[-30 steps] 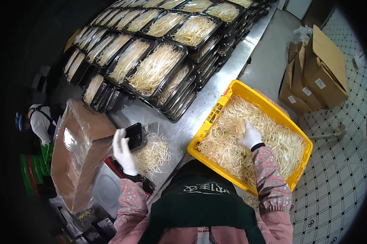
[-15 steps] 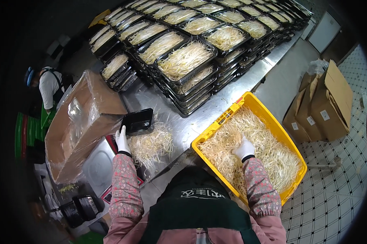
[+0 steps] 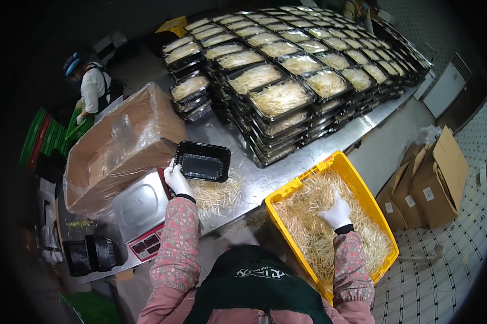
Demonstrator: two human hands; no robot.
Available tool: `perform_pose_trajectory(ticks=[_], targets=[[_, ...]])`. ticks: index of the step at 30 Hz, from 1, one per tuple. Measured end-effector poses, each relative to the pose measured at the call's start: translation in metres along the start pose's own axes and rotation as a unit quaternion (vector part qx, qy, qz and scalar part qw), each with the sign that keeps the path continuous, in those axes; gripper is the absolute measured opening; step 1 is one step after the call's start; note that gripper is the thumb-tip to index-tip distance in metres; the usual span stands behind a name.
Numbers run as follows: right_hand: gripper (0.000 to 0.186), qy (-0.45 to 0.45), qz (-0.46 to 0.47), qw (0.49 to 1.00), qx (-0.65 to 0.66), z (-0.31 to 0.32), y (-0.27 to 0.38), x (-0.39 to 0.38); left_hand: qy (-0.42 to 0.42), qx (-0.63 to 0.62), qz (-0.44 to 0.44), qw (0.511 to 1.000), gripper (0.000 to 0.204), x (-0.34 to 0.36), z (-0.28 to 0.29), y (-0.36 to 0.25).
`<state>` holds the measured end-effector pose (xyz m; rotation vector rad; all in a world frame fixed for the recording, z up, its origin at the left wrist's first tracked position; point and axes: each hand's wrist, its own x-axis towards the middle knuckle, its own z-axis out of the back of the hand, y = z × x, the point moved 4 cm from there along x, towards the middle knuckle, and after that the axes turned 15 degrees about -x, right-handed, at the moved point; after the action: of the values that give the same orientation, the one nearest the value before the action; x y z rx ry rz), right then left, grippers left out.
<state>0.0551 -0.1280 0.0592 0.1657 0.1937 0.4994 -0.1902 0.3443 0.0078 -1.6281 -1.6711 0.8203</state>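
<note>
Steadily enough, the person's left arm reaches forward from the lower edge, its flowered sleeve nearly straight, and the left hand [image 3: 177, 181], in a white glove, pinches the near left corner of a black tray [image 3: 204, 162]. The tray is held over the counter [image 3: 257, 186], just above and behind a loose heap of bean sprouts [image 3: 219, 200], with its hollow side toward the person. The right forearm angles up into a yellow crate [image 3: 354, 189], and the gloved right hand [image 3: 337, 212] lies among the sprouts inside it, thumb pointing away from the body and fingers curled in toward the left. A clump bunches up against those fingers, but whether they are closed on it cannot be told.

A second ago the left hand stood raised and spread beside the tray, partly covering it; half a second ago its fingers had come to the tray's near corner. Now the grip is made and the tray's inside shows in full. The right hand has stayed in the crate throughout, its fingers now more bent. The view has swung too, so the scale [image 3: 141, 208] beside the left forearm shows far more fully than at first.
</note>
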Motion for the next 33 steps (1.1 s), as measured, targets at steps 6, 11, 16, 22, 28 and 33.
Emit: perform_pose_trajectory(ticks=[6,11,16,22,28,33], targets=[[0.091,-0.141,0.244,0.956,-0.084,0.03,0.156,0.022,0.243,0.296,-0.352,0.854,0.046,-0.084,-0.076,-0.13],[0.049,-0.169,0.389,0.886,-0.188,0.006,0.341,0.013,0.35,0.52,-0.374,0.684,0.059,-0.117,-0.065,-0.162],[0.043,-0.222,0.55,0.8,-0.093,-0.018,0.5,-0.042,0.244,0.316,-0.207,0.893,0.046,-0.036,0.057,-0.163],[0.052,-0.167,0.664,0.72,-0.117,-0.096,0.595,-0.065,0.174,0.305,-0.042,0.935,0.063,0.028,0.18,-0.151],[0.058,-0.088,0.65,0.748,-0.101,-0.145,0.618,-0.066,0.322,0.609,-0.272,0.672,0.064,0.045,0.155,-0.206],[0.099,0.092,0.66,0.738,0.104,-0.125,0.604,-0.039,0.32,0.631,-0.224,0.67,0.057,0.052,0.161,-0.194]])
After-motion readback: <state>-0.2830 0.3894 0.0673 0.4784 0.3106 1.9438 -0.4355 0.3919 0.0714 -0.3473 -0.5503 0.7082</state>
